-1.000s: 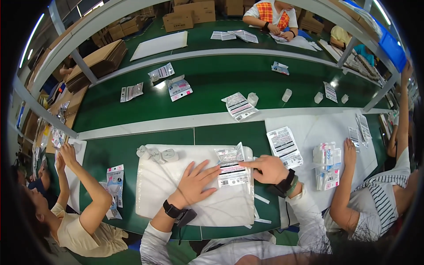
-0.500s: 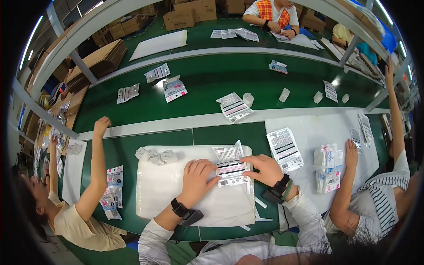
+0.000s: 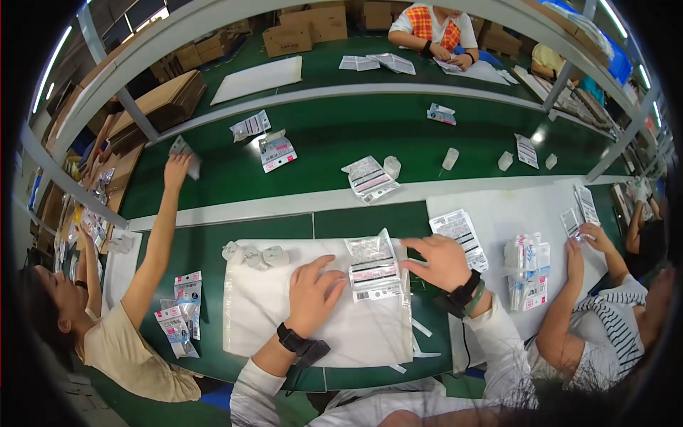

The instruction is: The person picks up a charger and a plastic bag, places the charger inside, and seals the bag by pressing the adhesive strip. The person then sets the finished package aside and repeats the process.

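Note:
A silver printed pouch (image 3: 375, 274) lies flat on the white padded mat (image 3: 284, 327) before me, its top end slightly raised. My left hand (image 3: 313, 297) is just left of the pouch, fingers apart and holding nothing. On the other side, my right hand (image 3: 442, 262) hovers by the pouch's right edge, thumb and fingers spread, also with nothing in it. Several small translucent plastic containers (image 3: 250, 256) stand at the mat's upper left corner. To the right, another printed pouch (image 3: 461, 238) rests on a white sheet.
Beyond a pale rail (image 3: 284, 203), a green conveyor (image 3: 320, 142) carries pouches and small containers. Filled pouches (image 3: 186, 306) lie left of my mat. A bundle of white packs (image 3: 526, 272) stands right. Co-workers sit on both sides; one hand (image 3: 178, 171) at left grips a pouch over the conveyor.
Both my hands have drawn away from the pouch, which stays on the mat. Conveyor items shifted slightly left. The left co-worker's hand took a pouch; the right co-worker's hands came together at another.

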The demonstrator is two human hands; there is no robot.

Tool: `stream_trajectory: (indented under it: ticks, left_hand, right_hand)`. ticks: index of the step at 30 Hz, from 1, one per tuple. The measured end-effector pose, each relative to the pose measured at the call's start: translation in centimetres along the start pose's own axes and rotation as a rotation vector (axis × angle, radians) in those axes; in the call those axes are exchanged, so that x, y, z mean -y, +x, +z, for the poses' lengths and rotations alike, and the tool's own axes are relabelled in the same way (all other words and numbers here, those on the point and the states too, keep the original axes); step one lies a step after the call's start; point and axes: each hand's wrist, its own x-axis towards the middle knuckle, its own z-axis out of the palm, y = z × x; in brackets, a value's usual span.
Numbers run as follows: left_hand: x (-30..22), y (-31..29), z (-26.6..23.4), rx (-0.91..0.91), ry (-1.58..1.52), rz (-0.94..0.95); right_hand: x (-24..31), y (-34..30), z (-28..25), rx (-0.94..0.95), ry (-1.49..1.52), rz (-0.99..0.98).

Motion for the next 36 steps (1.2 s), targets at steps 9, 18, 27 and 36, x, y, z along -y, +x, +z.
stream_trajectory:
  ticks: [9, 18, 27, 36]
  left_hand:
    - [-0.3, -0.2, 0.6, 0.003, -0.228, -0.057]
    - [-0.5, -0.2, 1.3, 0.031, -0.208, -0.003]
    - [-2.0, 1.0, 1.2, 0.063, -0.169, 0.084]
    - [-1.5, -0.1, 1.6, 0.075, -0.129, 0.142]
  right_hand:
    - [2.4, 10.9, 0.0, 0.339, -0.248, -0.4]
    - [-2.0, 13.1, -3.1, -0.021, -0.216, 0.013]
    - [-8.2, -3.2, -6.7, 0.402, -0.392, 0.287]
    - [-9.5, -4.8, -4.6, -0.035, -0.293, 0.117]
